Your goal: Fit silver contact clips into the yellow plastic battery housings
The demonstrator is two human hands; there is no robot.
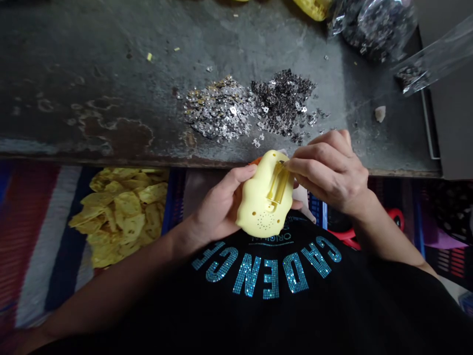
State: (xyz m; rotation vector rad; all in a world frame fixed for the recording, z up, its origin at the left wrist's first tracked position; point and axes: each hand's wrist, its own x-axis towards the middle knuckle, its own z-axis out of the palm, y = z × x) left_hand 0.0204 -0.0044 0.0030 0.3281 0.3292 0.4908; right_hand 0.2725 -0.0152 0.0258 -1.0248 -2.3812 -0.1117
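Note:
My left hand (pixel 225 202) is wrapped round a pale yellow plastic toy casing (pixel 254 202), thumb on its left edge. The casing's back faces up, with an open battery compartment (pixel 280 185), screw holes and a dotted patch of small holes. At the compartment's upper end, the fingers of my right hand (pixel 328 167) are pinched together. Whatever they may hold there is too small or hidden to name. Just beyond lie two heaps of small metal pieces: flat silvery battery contacts (pixel 223 111) and darker, spring-like ones (pixel 283 101).
Plastic bags of metal parts (pixel 377 27) sit at the worn grey table's (pixel 155 93) back right. A small whitish lump (pixel 380 114) lies near its right side. Below the edge, yellow plastic pieces (pixel 125 212) are piled at left, and red-handled scissors (pixel 395 217) show at right.

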